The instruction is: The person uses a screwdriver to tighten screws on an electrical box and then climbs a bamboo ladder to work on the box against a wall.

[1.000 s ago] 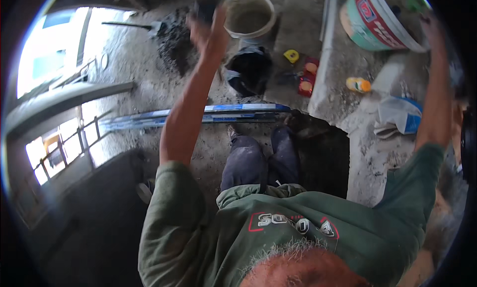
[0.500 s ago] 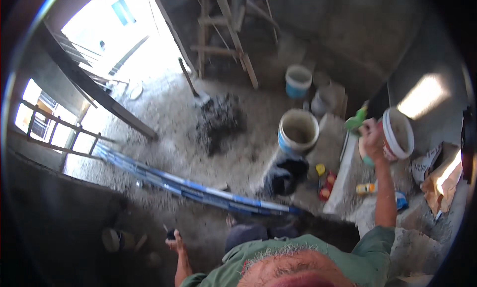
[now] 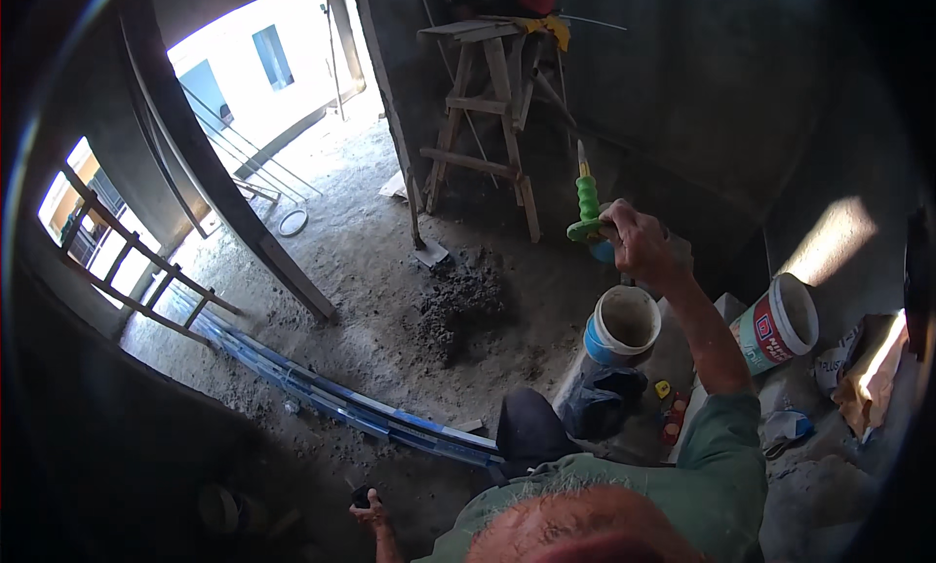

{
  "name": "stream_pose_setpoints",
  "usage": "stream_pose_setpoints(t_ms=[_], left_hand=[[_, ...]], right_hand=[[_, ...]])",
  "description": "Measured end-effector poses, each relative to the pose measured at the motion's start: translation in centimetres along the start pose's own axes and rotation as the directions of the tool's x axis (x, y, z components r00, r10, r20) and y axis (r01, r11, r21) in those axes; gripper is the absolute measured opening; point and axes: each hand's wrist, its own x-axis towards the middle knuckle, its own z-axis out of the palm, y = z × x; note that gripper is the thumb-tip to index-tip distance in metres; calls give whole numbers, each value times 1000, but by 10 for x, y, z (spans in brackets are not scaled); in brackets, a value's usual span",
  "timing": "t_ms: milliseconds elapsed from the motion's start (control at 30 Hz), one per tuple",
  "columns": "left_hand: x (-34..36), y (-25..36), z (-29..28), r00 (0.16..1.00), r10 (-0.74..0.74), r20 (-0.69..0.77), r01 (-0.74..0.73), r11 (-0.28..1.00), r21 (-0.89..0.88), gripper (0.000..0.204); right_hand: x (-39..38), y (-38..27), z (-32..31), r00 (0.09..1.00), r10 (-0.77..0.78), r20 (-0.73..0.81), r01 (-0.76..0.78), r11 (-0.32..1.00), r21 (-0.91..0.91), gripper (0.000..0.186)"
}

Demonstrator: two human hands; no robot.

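Gripping a green-handled tool (image 3: 588, 194), the person's right hand (image 3: 639, 241) is raised in front of the body, fingers closed near the tool's round green guard; the handle points up and away, ending in a narrow yellowish tip, and the part inside the fist is hidden from me. Left hand (image 3: 371, 513): low at the person's side, fingers curled around a small dark object (image 3: 361, 496), kind not discernible in the shade. Tool position: held in the air, apart from the floor, beyond and above a white-rimmed bucket with a blue side (image 3: 626, 324). Just beside that bucket, nearer the person, sits a dark plastic bag (image 3: 597, 404); a yellow tape measure (image 3: 662, 388) and a red packet (image 3: 673, 419) lie near it. A second, green-and-red bucket (image 3: 780, 324) leans with its mouth tilted. Mid-floor: a heap of dark wet-looking mix (image 3: 463, 305), shovel (image 3: 430, 254) at its edge. Long blue-and-white strips (image 3: 327, 389) lie across the floor; a wooden trestle (image 3: 507, 105) stands by the far wall.
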Motion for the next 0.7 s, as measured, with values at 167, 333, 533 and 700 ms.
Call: stream_pose_setpoints(t_ms=[167,333,533,700], left_hand=[[10,27,17,997,1,-79,0,1000,12,81],[91,23,83,956,53,-287,-92,988,-122,79],[100,144,179,951,-100,-293,31,972,-233,76],[66,367,157,963,-59,-264,-17,961,-277,64]], right_hand=[[37,41,62,998,-23,64,24,1000,-17,25],[128,123,137,997,-64,42,64,998,-16,31],[330,251,215,974,-221,-57,218,974,-57,35],[569,414,267,978,-205,33,204,920,-333,38]])
